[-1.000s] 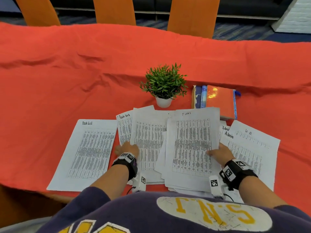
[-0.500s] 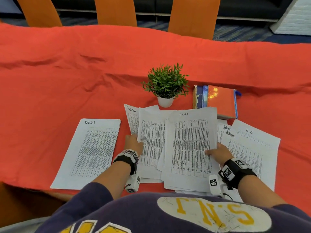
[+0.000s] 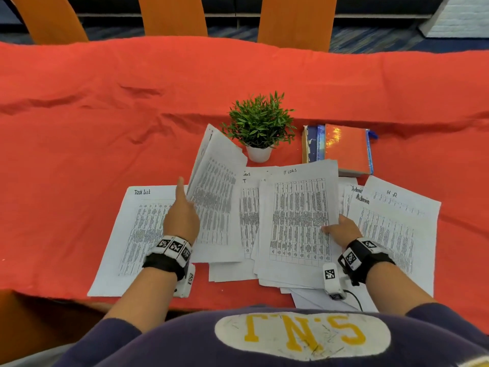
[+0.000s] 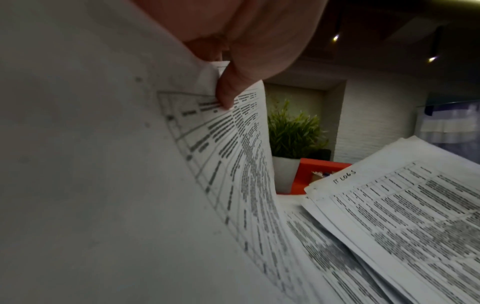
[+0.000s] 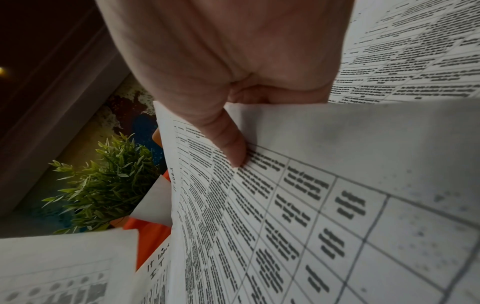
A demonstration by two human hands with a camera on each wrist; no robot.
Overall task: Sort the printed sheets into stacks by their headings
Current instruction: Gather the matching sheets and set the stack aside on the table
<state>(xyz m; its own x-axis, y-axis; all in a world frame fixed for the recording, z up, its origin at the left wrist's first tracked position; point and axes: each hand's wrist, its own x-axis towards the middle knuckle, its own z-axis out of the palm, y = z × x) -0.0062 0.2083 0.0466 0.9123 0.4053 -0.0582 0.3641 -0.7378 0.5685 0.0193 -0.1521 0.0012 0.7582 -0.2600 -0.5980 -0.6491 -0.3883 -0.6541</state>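
Observation:
Printed table sheets lie fanned on the red tablecloth (image 3: 105, 128). One sheet headed Task List (image 3: 137, 234) lies flat at the left. My left hand (image 3: 182, 215) pinches a second sheet (image 3: 217, 192) by its left edge and holds it tilted up off the pile; in the left wrist view the thumb (image 4: 228, 92) presses on its printed face (image 4: 233, 164). My right hand (image 3: 338, 229) grips the right edge of the IT Logs stack (image 3: 299, 221), thumb (image 5: 228, 144) on top, fingers hidden beneath. Admin and HR sheets (image 3: 391, 223) lie at the right.
A small potted plant (image 3: 260, 123) stands just behind the papers, with a pile of books (image 3: 344, 147) to its right. Orange chairs (image 3: 293, 19) line the far side of the table. The near table edge runs just below the sheets.
My left hand has gone from lying flat on the second Task List sheet to pinching it and lifting it up, tilted towards the left. The right hand has stayed on the IT Logs stack.

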